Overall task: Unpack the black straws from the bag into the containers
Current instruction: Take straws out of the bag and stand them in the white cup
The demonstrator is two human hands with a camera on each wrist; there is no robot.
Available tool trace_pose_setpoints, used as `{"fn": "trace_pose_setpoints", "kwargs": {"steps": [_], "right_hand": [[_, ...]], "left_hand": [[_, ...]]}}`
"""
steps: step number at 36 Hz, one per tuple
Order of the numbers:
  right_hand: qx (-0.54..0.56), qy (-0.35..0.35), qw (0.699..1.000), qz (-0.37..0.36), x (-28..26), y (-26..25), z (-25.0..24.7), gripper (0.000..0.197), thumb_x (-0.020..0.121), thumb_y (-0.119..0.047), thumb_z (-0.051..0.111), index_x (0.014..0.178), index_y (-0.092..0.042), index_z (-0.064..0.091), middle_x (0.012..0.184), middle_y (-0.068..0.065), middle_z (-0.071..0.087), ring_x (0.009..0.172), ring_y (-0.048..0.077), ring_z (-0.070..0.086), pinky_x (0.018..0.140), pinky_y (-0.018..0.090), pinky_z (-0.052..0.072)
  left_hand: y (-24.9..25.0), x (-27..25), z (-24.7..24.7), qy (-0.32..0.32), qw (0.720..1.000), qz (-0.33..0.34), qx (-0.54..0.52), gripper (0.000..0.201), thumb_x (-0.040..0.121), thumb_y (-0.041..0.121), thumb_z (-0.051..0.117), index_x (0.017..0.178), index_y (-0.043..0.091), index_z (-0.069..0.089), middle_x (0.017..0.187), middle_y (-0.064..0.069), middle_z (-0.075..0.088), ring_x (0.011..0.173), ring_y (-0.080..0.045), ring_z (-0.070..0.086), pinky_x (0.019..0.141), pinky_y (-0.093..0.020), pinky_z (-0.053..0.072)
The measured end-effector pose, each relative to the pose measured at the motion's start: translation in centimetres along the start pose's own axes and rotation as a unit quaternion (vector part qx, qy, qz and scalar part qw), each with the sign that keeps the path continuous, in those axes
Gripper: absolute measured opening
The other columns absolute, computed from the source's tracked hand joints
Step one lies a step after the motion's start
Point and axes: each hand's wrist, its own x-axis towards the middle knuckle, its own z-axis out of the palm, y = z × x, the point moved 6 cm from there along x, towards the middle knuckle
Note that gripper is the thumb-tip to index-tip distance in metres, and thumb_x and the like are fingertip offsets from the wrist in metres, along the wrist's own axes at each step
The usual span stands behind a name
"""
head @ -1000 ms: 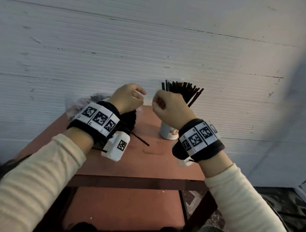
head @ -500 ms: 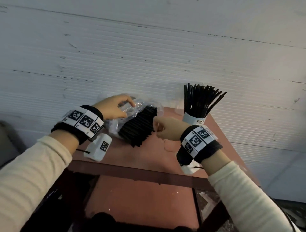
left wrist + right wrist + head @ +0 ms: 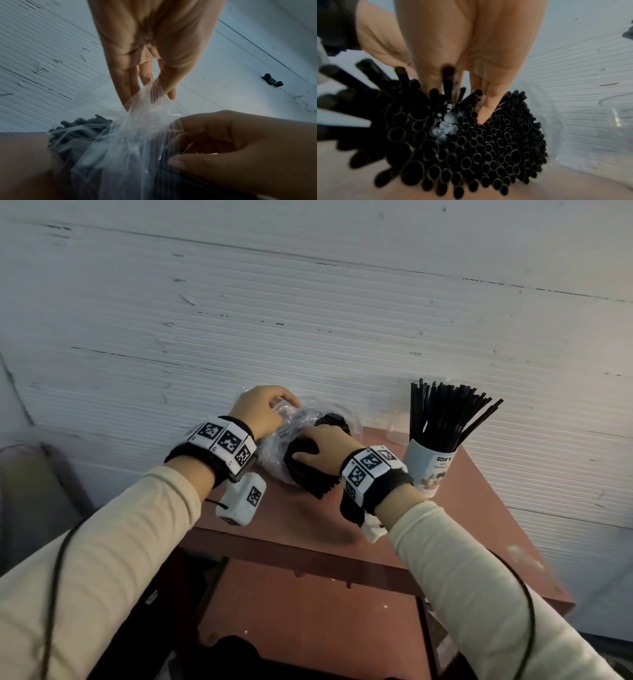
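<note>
A clear plastic bag (image 3: 294,422) full of black straws (image 3: 308,477) lies on the red-brown table (image 3: 479,525), against the wall. My left hand (image 3: 284,405) pinches the bag's film (image 3: 145,108) between thumb and fingers (image 3: 169,86) and lifts it. My right hand (image 3: 308,446) reaches into the bag's mouth. Its fingers (image 3: 488,105) dig among the straw ends (image 3: 479,142), curled round some of the straws. A white paper cup (image 3: 428,470) to the right holds several upright black straws (image 3: 445,419).
A clear plastic cup (image 3: 397,422) stands behind the paper cup by the ribbed white wall (image 3: 308,320); it also shows in the right wrist view as a clear cup (image 3: 618,116). A lower shelf (image 3: 308,611) lies under the tabletop.
My right hand has moved from in front of the bundle onto it and pushed its fingers in among the straws. My left hand keeps hold of the bag film.
</note>
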Motion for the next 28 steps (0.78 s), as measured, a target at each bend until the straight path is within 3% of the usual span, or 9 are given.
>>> {"fn": "trace_pose_setpoints", "kwargs": {"steps": [4,8,11,16,23,28], "right_hand": [[0.002,-0.015,1.000,-0.019,0.3,-0.6,0.3,0.041,0.093,-0.028,0.057,0.134,-0.021,0.053,0.132,0.004,0.059,0.122,0.025,0.051,0.103,0.034,0.038],[-0.006,-0.034,0.998,-0.053,0.5,-0.8,0.8,0.047,0.090,-0.025,0.058,0.137,-0.031,0.050,0.130,0.009,0.057,0.123,0.027,0.049,0.107,0.038,0.036],[-0.014,-0.059,0.995,-0.078,0.3,-1.1,0.8,0.047,0.092,-0.014,0.056,0.136,-0.028,0.052,0.135,0.011,0.051,0.127,0.026,0.043,0.108,0.032,0.030],[-0.016,-0.051,0.995,-0.085,0.5,-1.2,0.3,0.041,0.089,-0.010,0.058,0.128,-0.022,0.059,0.134,0.006,0.053,0.125,0.024,0.047,0.104,0.031,0.034],[0.020,-0.049,0.998,-0.046,0.3,0.0,-0.4,0.043,0.082,-0.012,0.063,0.120,-0.031,0.061,0.121,0.000,0.060,0.112,0.020,0.053,0.091,0.030,0.044],[0.066,-0.032,0.997,-0.030,-0.4,0.7,-1.5,0.042,0.081,-0.011,0.063,0.117,-0.033,0.064,0.115,-0.006,0.057,0.102,0.014,0.052,0.085,0.028,0.046]], "left_hand": [[-0.8,0.4,-0.1,-0.001,1.000,0.002,-0.005,0.048,0.080,-0.004,0.062,0.085,0.043,0.067,0.111,0.005,0.068,0.100,-0.011,0.061,0.076,-0.021,0.048],[-1.7,0.3,-0.2,-0.013,1.000,0.003,-0.014,0.039,0.082,0.001,0.065,0.095,0.036,0.070,0.113,0.004,0.067,0.105,-0.012,0.060,0.080,-0.022,0.045],[-1.9,0.3,-0.4,-0.021,1.000,0.005,-0.015,0.037,0.083,0.001,0.064,0.103,0.031,0.071,0.114,0.003,0.065,0.108,-0.013,0.059,0.081,-0.023,0.045],[-1.5,0.2,-0.3,-0.034,0.999,0.018,-0.019,0.037,0.084,0.001,0.062,0.108,0.029,0.069,0.122,0.006,0.063,0.110,-0.012,0.057,0.083,-0.023,0.043],[-1.1,-0.1,-0.1,-0.061,0.998,0.026,-0.024,0.035,0.086,0.008,0.062,0.112,0.030,0.066,0.131,0.003,0.059,0.116,-0.014,0.054,0.091,-0.027,0.043],[-1.1,-0.4,0.1,-0.074,0.997,0.019,-0.019,0.037,0.086,0.009,0.063,0.117,0.031,0.065,0.132,0.007,0.057,0.110,-0.014,0.054,0.088,-0.026,0.042]]}}
